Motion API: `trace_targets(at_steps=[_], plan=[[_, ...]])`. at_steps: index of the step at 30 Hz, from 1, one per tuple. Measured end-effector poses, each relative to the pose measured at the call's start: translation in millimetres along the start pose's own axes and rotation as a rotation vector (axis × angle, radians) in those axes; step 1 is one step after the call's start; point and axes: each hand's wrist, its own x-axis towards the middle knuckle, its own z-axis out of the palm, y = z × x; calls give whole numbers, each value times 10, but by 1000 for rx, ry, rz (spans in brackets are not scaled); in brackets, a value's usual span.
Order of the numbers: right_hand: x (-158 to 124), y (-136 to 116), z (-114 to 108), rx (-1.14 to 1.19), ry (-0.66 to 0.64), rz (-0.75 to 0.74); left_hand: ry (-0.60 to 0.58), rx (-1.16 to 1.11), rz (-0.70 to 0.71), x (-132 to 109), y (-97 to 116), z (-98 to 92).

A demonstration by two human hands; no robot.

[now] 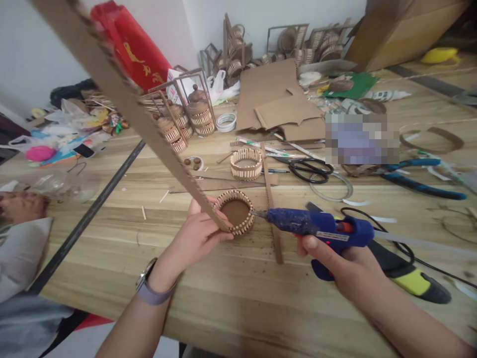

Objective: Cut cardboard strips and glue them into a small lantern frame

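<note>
A small round basket (235, 212) of thin wooden sticks with a brown cardboard base sits on the wooden table (238, 293). My left hand (201, 233) is closed on a long cardboard strip (122, 97) that runs up to the top left, and holds its lower end against the basket's near rim. My right hand (341, 266) grips a blue hot glue gun (316, 226), whose nozzle touches the basket's right side. A watch sits on my left wrist.
A second stick ring (246, 164), black scissors (307, 169), blue pliers (421, 181), a yellow and black tool (413, 281), cardboard sheets (279, 102) and finished stick lanterns (186, 119) lie behind. A red bag (128, 44) stands at the back left. Another person's sleeve (22, 248) is at the left edge.
</note>
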Motion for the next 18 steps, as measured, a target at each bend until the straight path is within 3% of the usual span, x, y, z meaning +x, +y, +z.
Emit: trace_targets(at_steps=[6,12,18], plan=[[-27,38,-20,-60,-117,27,130,-53,-43,-29,-50,-110],[41,147,-69,-123,-271,-163,232,-149,-8,-38,-62,-151],[-6,162,-53,-168,-265,-245,295,-192,-44,-61,-84,-158]])
